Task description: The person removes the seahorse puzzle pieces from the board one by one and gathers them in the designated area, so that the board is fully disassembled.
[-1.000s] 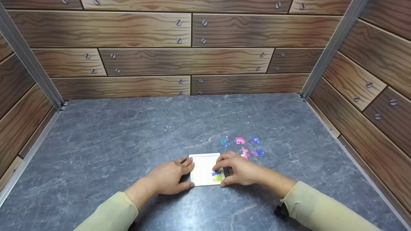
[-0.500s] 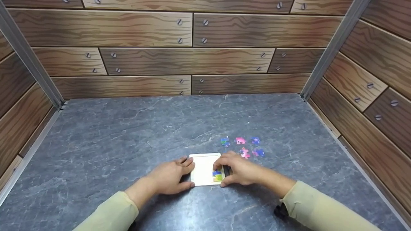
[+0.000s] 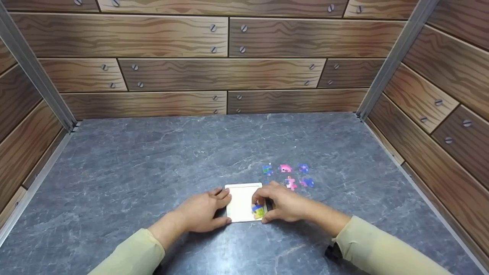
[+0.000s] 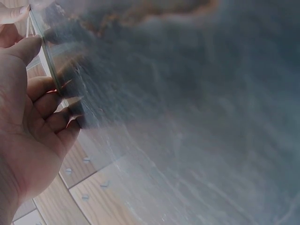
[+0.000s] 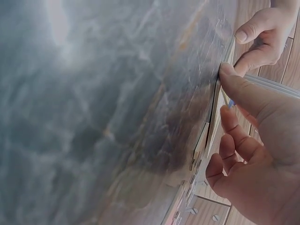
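A square white puzzle tray (image 3: 237,204) lies on the table in the head view. My left hand (image 3: 204,212) rests against its left edge, thumb by the near corner and fingers farther up. The left wrist view shows those fingers along the thin tray edge (image 4: 46,58). Over the tray's near right corner, my right hand (image 3: 285,202) pinches a blue and yellow-green jigsaw piece (image 3: 258,212) between thumb and index finger. The piece is tilted, its blue edge (image 5: 230,103) visible between the fingertips in the right wrist view. The right hand covers part of the tray's right side.
Beyond the right hand, several loose jigsaw pieces lie in two loose rows, among them a pink piece (image 3: 285,168) and a purple-blue piece (image 3: 307,182). Wood-patterned walls (image 3: 172,74) with grey metal corner posts (image 3: 395,57) enclose the grey marbled table (image 3: 153,156).
The jigsaw piece has turned and tilted from lying square with the tray's corner, and the right index finger has drawn in a little. The left hand and tray have stayed put.
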Demonstrator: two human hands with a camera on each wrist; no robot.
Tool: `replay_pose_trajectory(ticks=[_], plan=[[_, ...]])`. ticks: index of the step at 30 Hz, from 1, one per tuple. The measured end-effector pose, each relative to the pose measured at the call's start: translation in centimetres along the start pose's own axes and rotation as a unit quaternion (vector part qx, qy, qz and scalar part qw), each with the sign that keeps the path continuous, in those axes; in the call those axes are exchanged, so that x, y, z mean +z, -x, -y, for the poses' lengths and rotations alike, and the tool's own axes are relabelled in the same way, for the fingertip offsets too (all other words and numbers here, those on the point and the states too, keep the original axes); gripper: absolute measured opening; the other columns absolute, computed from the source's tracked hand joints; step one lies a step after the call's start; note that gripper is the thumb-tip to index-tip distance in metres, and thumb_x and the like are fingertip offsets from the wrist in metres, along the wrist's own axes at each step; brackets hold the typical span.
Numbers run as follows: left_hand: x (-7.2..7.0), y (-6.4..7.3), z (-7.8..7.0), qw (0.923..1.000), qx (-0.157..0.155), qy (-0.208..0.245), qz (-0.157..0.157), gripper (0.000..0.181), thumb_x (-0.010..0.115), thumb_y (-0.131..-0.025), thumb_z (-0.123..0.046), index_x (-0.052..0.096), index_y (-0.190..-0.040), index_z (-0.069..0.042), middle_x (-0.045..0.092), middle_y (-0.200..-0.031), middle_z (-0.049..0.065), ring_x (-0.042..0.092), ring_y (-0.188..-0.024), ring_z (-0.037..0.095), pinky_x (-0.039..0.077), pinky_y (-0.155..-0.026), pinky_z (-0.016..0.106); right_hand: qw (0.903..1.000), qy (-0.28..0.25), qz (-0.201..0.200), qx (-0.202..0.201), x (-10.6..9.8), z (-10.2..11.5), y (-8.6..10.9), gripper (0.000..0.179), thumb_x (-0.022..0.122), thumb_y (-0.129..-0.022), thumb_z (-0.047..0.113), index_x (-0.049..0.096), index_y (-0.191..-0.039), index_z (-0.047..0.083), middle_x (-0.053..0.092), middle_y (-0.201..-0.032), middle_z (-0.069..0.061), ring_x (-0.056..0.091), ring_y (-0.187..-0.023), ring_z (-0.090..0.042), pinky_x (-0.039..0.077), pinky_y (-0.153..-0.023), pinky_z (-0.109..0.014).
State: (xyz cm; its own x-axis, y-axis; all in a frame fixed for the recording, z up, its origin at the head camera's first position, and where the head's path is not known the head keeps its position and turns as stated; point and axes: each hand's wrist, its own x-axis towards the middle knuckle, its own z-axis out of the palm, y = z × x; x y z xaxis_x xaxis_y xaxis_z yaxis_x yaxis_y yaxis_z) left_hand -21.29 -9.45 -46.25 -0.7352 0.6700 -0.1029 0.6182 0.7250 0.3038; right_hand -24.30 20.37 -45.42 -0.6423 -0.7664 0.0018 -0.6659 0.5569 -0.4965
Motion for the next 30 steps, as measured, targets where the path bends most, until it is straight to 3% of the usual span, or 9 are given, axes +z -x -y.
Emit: replay_pose_trajectory(ticks=[12, 19, 22, 26, 30], plan=[[0.0, 0.0, 0.0, 1.0000, 0.003, 0.002, -0.007, 0.070, 0.063, -0.105, -0.048, 0.049, -0.158, -0.005, 0.044, -0.163, 0.018, 0.041, -0.151, 0.039, 0.042, -0.117, 0.053, 0.9994, -0.001, -0.015, -0.030, 0.2, -0.1, 0.0, 0.040, 0.096, -0.077, 0.023, 0.070, -0.108, 0.018, 0.066, -0.096, 0.003, 0.059, -0.090, -0.020, 0.043, -0.088, -0.034], [-0.1, -0.1, 0.0, 1.0000, 0.002, 0.001, -0.004, 0.070, 0.062, -0.105, -0.048, 0.048, -0.159, -0.005, 0.043, -0.164, 0.017, 0.040, -0.152, 0.039, 0.042, -0.117, 0.053, 0.9993, -0.017, -0.018, -0.027, -0.1, 0.0, 0.4, 0.038, 0.093, -0.081, 0.023, 0.072, -0.112, 0.017, 0.067, -0.099, 0.006, 0.063, -0.096, -0.019, 0.042, -0.109, -0.055], [-0.2, -0.1, -0.1, 1.0000, -0.003, 0.003, 0.002, 0.070, 0.062, -0.106, -0.049, 0.048, -0.160, -0.007, 0.042, -0.165, 0.015, 0.038, -0.153, 0.037, 0.042, -0.118, 0.053, 0.9989, -0.026, -0.027, -0.027, -0.4, -0.1, 0.8, 0.038, 0.092, -0.083, 0.022, 0.073, -0.115, 0.016, 0.069, -0.102, 0.006, 0.062, -0.098, -0.019, 0.047, -0.105, -0.052], [-0.2, 0.0, -0.2, 0.9999, -0.009, 0.004, 0.009, 0.070, 0.060, -0.106, -0.050, 0.047, -0.160, -0.008, 0.040, -0.166, 0.014, 0.037, -0.154, 0.036, 0.041, -0.118, 0.052, 0.9987, -0.029, -0.038, -0.018, -1.0, -0.2, 1.4, 0.038, 0.091, -0.084, 0.021, 0.074, -0.117, 0.015, 0.068, -0.104, 0.006, 0.061, -0.098, -0.019, 0.051, -0.088, -0.038], [-0.2, 0.0, -0.2, 1.0000, -0.005, 0.001, 0.003, 0.070, 0.062, -0.106, -0.049, 0.048, -0.160, -0.007, 0.042, -0.165, 0.015, 0.039, -0.153, 0.038, 0.042, -0.117, 0.053, 0.9988, -0.030, -0.040, 0.001, -1.5, -0.5, 1.9, 0.039, 0.091, -0.084, 0.021, 0.074, -0.119, 0.016, 0.068, -0.106, 0.006, 0.063, -0.098, -0.020, 0.052, -0.088, -0.040]])
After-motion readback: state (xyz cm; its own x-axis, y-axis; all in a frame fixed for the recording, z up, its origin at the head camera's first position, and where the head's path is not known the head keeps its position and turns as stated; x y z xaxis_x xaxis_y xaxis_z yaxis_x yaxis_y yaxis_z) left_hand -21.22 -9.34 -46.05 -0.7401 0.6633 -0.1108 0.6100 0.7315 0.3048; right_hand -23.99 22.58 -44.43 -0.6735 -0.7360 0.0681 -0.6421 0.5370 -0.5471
